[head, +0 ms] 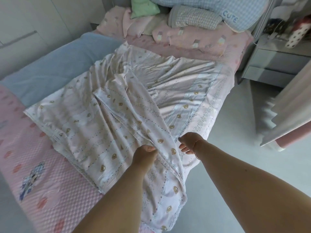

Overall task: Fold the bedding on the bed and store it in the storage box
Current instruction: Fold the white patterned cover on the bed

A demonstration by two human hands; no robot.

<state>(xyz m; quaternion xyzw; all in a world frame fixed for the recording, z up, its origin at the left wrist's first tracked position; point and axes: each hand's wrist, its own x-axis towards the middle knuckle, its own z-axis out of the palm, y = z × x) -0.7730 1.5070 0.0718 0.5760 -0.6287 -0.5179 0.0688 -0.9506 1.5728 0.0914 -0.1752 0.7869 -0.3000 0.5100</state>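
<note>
A thin pink-and-white sheet with a bear print (127, 101) lies rumpled across the pink quilted bed (42, 165), with one end hanging over the near edge. My left hand (144, 154) grips a bunched fold of this sheet near the bed's edge. My right hand (189, 142) hovers just to the right of that fold, fingers loosely curled and holding nothing. A light blue blanket (55, 68) lies on the far left of the bed. No storage box is in view.
Pink pillows (190, 39), a checked pillow (193, 18), a green cushion (143, 6) and a large blue gingham plush (235, 12) pile up at the head of the bed. A grey bedside cabinet (276, 64) stands at right. Grey floor (235, 132) runs alongside.
</note>
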